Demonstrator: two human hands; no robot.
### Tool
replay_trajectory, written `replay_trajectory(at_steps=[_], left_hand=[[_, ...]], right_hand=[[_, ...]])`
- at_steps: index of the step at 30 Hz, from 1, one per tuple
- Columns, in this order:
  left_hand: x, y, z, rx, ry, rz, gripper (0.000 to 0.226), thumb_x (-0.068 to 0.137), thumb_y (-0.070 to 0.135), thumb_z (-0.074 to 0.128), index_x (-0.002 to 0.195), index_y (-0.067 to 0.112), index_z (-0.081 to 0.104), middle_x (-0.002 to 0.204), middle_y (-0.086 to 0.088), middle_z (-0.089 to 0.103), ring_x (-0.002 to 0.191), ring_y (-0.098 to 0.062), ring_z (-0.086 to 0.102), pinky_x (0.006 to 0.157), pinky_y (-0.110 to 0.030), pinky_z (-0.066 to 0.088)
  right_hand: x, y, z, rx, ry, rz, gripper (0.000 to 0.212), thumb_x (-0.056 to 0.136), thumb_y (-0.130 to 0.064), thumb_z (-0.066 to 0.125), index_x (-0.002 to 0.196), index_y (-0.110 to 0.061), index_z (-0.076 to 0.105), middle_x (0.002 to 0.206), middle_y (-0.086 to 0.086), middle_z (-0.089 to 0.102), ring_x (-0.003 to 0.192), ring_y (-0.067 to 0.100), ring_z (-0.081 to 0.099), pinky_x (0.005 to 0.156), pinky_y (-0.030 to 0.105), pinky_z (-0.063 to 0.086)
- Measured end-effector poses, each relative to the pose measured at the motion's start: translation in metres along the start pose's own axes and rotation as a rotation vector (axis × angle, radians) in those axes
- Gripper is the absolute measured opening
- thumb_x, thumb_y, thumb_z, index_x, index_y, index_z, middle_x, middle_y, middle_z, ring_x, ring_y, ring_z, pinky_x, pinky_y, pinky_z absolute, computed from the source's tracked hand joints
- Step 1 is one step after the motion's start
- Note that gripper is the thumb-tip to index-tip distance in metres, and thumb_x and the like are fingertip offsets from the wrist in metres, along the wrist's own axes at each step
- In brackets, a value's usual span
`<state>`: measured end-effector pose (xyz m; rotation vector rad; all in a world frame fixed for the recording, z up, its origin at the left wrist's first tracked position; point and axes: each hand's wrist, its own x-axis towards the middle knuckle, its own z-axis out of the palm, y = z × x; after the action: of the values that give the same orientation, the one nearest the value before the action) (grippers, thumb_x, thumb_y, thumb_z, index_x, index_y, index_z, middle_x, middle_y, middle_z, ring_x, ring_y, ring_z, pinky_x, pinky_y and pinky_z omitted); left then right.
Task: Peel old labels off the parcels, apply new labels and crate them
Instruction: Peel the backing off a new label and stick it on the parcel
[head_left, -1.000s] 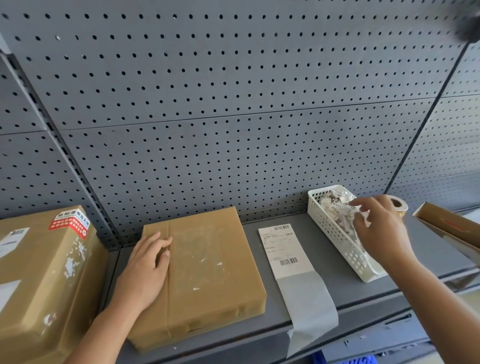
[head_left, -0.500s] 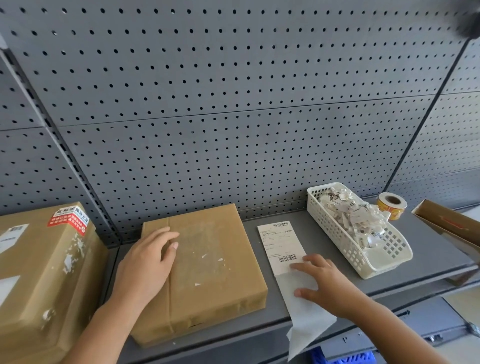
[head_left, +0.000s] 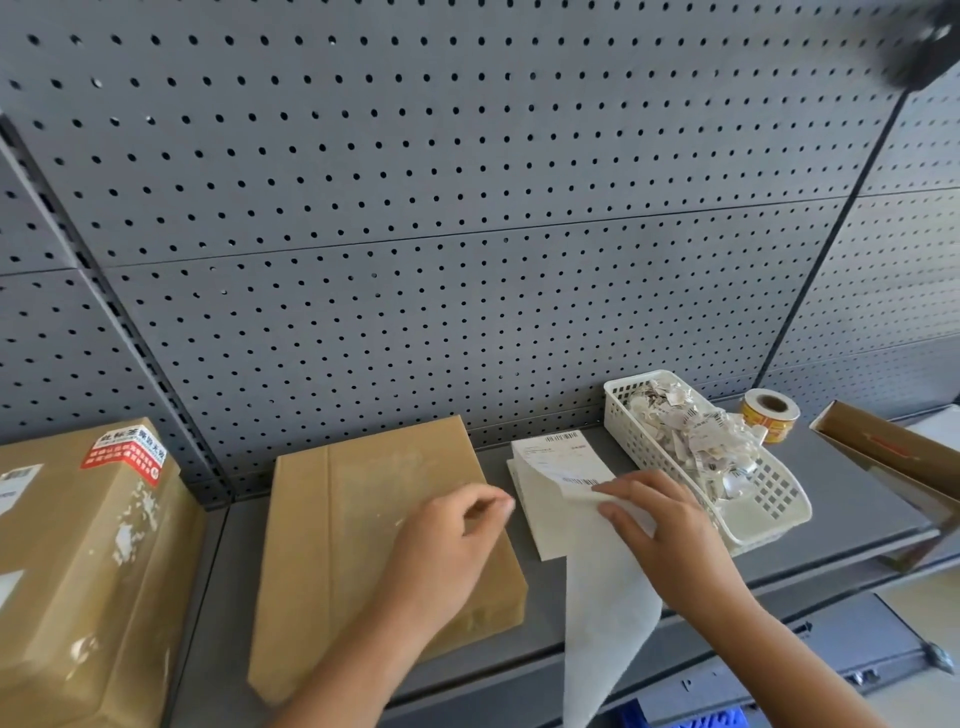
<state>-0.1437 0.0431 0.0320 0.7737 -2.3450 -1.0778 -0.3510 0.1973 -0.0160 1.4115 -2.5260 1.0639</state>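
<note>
A flat brown parcel (head_left: 358, 525) lies on the grey shelf (head_left: 841, 525), its top bare with pale glue traces. To its right lies a white printed label (head_left: 563, 460) on a long strip of backing paper (head_left: 608, 613) that hangs over the shelf's front edge. My right hand (head_left: 670, 540) pinches the label's near edge and lifts it off the backing. My left hand (head_left: 452, 545) hovers over the parcel's right side, fingers loosely curled, holding nothing.
A bigger brown box (head_left: 78, 561) with a red sticker stands at the left. A white basket (head_left: 769, 499) of torn label scraps sits right of the label. Behind it stands a yellow tape roll (head_left: 769, 415). An open cardboard box (head_left: 893, 452) is at far right. Pegboard rises behind.
My right hand came from the scrap basket to the label and has lifted its near edge. My left hand slid from the parcel's left side to its right side.
</note>
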Motion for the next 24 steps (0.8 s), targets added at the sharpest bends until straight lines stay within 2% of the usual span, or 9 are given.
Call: replay_trajectory(at_steps=[2, 7, 12, 16, 19, 22, 24], left_hand=[[0.004, 0.013, 0.012, -0.146, -0.067, -0.023, 0.023, 0.097, 0.046, 0.059, 0.108, 0.032, 0.074, 0.099, 0.025, 0.072, 0.095, 0.01, 0.063, 0.083, -0.011, 0.048], [0.012, 0.031, 0.031, -0.396, -0.137, -0.067, 0.023, 0.093, 0.044, 0.066, 0.103, 0.026, 0.076, 0.095, 0.016, 0.074, 0.09, 0.002, 0.066, 0.079, -0.014, 0.049], [0.015, 0.033, 0.04, -0.511, -0.1, -0.111, 0.011, 0.094, 0.029, 0.069, 0.098, 0.023, 0.078, 0.099, 0.011, 0.076, 0.098, -0.005, 0.067, 0.092, -0.028, 0.053], [0.013, 0.031, 0.046, -0.534, -0.12, -0.097, 0.01, 0.095, 0.026, 0.068, 0.097, 0.021, 0.077, 0.099, 0.006, 0.076, 0.1, -0.014, 0.068, 0.094, -0.036, 0.053], [0.011, 0.031, 0.049, -0.548, -0.119, -0.077, 0.009, 0.096, 0.022, 0.068, 0.095, 0.02, 0.077, 0.092, 0.003, 0.076, 0.091, -0.012, 0.069, 0.087, -0.03, 0.055], [0.01, 0.031, 0.051, -0.559, -0.122, -0.064, 0.008, 0.095, 0.017, 0.069, 0.092, 0.017, 0.076, 0.084, 0.003, 0.074, 0.079, -0.005, 0.065, 0.075, -0.017, 0.05], [0.009, 0.032, 0.051, -0.578, -0.141, -0.064, 0.008, 0.095, 0.018, 0.069, 0.094, 0.017, 0.077, 0.083, 0.001, 0.073, 0.078, -0.005, 0.064, 0.074, -0.017, 0.049]], right_hand=[[-0.005, -0.011, -0.009, 0.027, 0.036, -0.021, 0.031, 0.09, -0.049, 0.051, 0.11, -0.035, 0.071, 0.11, -0.02, 0.056, 0.106, 0.007, 0.054, 0.087, 0.026, 0.046], [-0.017, -0.023, -0.019, 0.043, 0.081, -0.078, 0.023, 0.091, -0.041, 0.059, 0.111, -0.037, 0.07, 0.107, -0.02, 0.056, 0.105, 0.008, 0.055, 0.085, 0.029, 0.048], [-0.026, -0.023, -0.027, 0.042, 0.062, -0.126, 0.026, 0.092, -0.041, 0.058, 0.115, -0.036, 0.069, 0.11, -0.019, 0.055, 0.107, 0.009, 0.054, 0.086, 0.033, 0.049], [-0.032, -0.023, -0.035, 0.027, -0.01, -0.145, 0.03, 0.094, -0.051, 0.055, 0.12, -0.04, 0.065, 0.115, -0.024, 0.05, 0.112, 0.005, 0.052, 0.091, 0.026, 0.046], [-0.031, -0.028, -0.04, 0.032, -0.018, -0.142, 0.034, 0.095, -0.056, 0.046, 0.115, -0.039, 0.067, 0.112, -0.027, 0.052, 0.113, 0.002, 0.052, 0.092, 0.022, 0.044], [-0.024, -0.033, -0.04, 0.001, 0.023, -0.159, 0.035, 0.096, -0.055, 0.043, 0.109, -0.036, 0.069, 0.105, -0.026, 0.056, 0.107, 0.002, 0.054, 0.087, 0.027, 0.048], [-0.019, -0.037, -0.038, -0.023, 0.036, -0.18, 0.034, 0.096, -0.055, 0.044, 0.108, -0.035, 0.069, 0.103, -0.023, 0.058, 0.103, 0.003, 0.055, 0.085, 0.03, 0.05]])
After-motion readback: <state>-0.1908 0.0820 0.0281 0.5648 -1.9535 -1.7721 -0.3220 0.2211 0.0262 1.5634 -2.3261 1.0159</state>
